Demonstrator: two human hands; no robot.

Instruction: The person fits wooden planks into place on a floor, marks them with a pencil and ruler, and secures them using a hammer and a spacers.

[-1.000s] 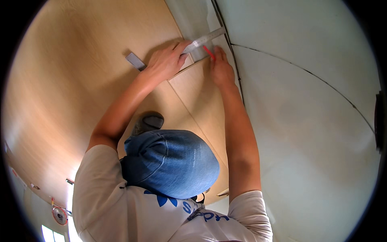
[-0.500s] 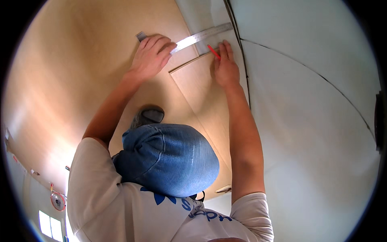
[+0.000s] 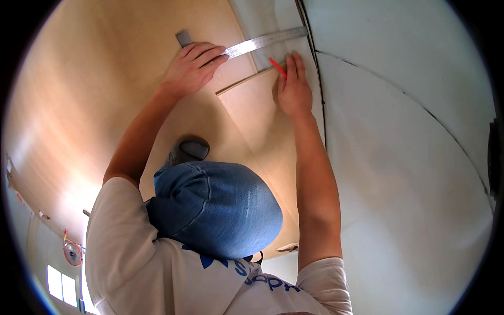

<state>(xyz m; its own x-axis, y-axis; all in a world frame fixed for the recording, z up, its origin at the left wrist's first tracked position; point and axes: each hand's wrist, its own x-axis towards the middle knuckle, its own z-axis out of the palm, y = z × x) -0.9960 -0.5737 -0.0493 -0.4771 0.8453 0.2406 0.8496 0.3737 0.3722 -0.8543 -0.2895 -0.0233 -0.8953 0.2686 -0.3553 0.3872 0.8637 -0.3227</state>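
A long metal ruler (image 3: 262, 42) lies across the light wood sheet and the grey strip beside it. Its far right end meets the dark seam at the wall. My left hand (image 3: 194, 68) is over the ruler near its left end, fingers bent together on it; a grey end (image 3: 184, 38) sticks out past the knuckles. My right hand (image 3: 295, 84) rests below the ruler by the wall, two fingers stretched forward. A thin red pencil-like stick (image 3: 277, 68) is held at its thumb side, the tip pointing up-left toward the ruler.
A loose wood panel (image 3: 257, 100) lies under my right hand, its edge overlapping the large wood sheet (image 3: 105, 79). A pale wall (image 3: 404, 157) rises close on the right. My knee (image 3: 226, 205) and shoe (image 3: 191, 149) are on the wood. A red-rimmed round object (image 3: 72, 253) is at lower left.
The ruler's left part and my left hand have shifted slightly up and left, with more of the grey end showing. My right hand and the red stick have stayed nearly in place.
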